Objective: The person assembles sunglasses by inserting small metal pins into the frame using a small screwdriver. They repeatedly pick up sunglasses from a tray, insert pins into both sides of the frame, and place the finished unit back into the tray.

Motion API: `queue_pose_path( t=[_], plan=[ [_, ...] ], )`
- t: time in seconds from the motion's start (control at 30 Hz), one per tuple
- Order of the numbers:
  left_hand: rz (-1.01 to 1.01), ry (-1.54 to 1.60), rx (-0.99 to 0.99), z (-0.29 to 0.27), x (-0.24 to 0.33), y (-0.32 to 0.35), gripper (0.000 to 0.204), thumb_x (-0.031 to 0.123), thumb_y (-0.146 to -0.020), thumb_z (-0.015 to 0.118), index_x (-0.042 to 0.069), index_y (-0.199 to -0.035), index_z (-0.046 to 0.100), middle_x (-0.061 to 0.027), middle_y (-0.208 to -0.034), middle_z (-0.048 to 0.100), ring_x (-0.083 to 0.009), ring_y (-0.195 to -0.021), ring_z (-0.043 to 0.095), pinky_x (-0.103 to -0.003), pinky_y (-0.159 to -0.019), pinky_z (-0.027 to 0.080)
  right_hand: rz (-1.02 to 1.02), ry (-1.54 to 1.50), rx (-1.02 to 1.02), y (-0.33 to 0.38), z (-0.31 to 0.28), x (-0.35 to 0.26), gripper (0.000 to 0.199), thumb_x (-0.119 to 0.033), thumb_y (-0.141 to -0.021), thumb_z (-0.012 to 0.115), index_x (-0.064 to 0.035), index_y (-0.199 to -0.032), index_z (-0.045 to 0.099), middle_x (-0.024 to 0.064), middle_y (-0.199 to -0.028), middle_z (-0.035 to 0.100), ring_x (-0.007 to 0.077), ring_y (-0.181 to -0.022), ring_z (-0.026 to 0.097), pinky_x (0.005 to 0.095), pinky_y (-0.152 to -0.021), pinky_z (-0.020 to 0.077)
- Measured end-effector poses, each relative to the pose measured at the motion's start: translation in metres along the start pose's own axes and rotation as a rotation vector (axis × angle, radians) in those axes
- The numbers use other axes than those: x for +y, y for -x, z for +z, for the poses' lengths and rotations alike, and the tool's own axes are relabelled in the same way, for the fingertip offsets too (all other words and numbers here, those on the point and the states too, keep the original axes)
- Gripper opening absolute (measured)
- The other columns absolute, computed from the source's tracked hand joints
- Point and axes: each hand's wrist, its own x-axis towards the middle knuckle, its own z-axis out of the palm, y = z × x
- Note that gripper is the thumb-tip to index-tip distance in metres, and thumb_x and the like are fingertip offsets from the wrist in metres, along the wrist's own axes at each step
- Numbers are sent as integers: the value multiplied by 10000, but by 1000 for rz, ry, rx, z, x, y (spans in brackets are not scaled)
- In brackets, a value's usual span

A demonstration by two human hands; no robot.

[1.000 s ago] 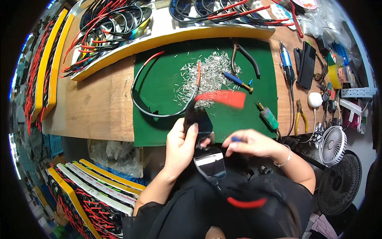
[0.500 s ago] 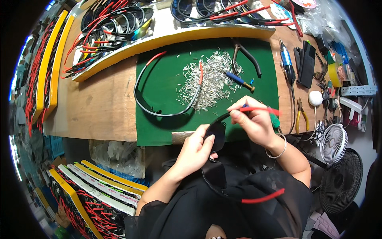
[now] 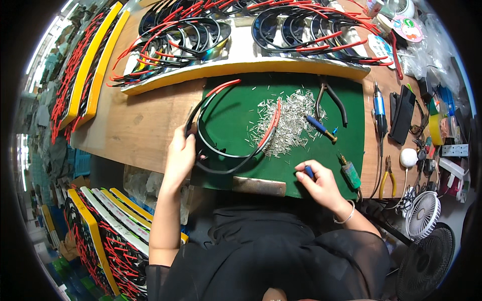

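I have the left hand (image 3: 182, 150) closed on the side of black, red-tipped curved sunglasses (image 3: 228, 172), apparently steadying them where they overlap a similar grey-black pair (image 3: 221, 153) on the green mat (image 3: 346, 135). The right hand (image 3: 320, 184) curls round a small blue object (image 3: 309, 172), too hidden for me to identify. Half a second ago both hands held the sunglasses nearer the lap.

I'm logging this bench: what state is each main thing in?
Left hand: gripping the held sunglasses
Held sunglasses: unfolded
Sunglasses on green mat: unfolded
Right hand: curled around a small blue object
Metal pins: loose, heaped
Black-handled pliers: handles spread
Blue-handled tool: lying down
Yellow-handled cutters: handles spread
White fan: upright, spinning unclear
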Motion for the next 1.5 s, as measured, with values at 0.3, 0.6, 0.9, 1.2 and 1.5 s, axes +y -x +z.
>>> queue_pose_path(
  t=[0.3,0.6,0.9,1.2,1.5],
  plan=[
    [58,-109,-39,24,24,-7,518,166,-809,590,-49,-1228,374,-132,-1065,534,-163,-970,508,-274,-863,404,-218,107,40,2,-8,13,159,-93,-790,626,-11,-921,589,76,-738,570,113,-545,509,237,-497,410],
    [229,129,-184,4,77,-62,338,38,-797,543,2,-1120,452,-38,-951,539,-90,-848,516,-244,-768,443,-310,111,77,0,-4,9,136,-70,-755,640,-13,-873,604,93,-718,582,176,-567,549,265,-516,430],
    [482,-419,-62,50,165,-234,418,204,-688,592,-30,-1029,535,-165,-889,586,-255,-822,558,-316,-751,434,-289,125,78,-1,-7,8,125,-61,-744,644,-24,-855,601,94,-686,578,212,-577,568,285,-522,437],
    [502,-649,27,100,151,-255,327,122,-673,497,-9,-971,525,-223,-870,609,-360,-868,593,-418,-795,451,-248,159,103,-2,-4,9,140,-43,-743,650,-11,-872,606,94,-712,584,185,-543,562,265,-491,437],
    [669,-903,248,127,133,-251,343,198,-762,596,-34,-987,481,-183,-804,610,-349,-744,610,-424,-679,492,-285,155,148,-2,-2,13,138,-34,-737,651,-11,-865,605,85,-691,573,175,-527,552,264,-477,429]
  ],
)
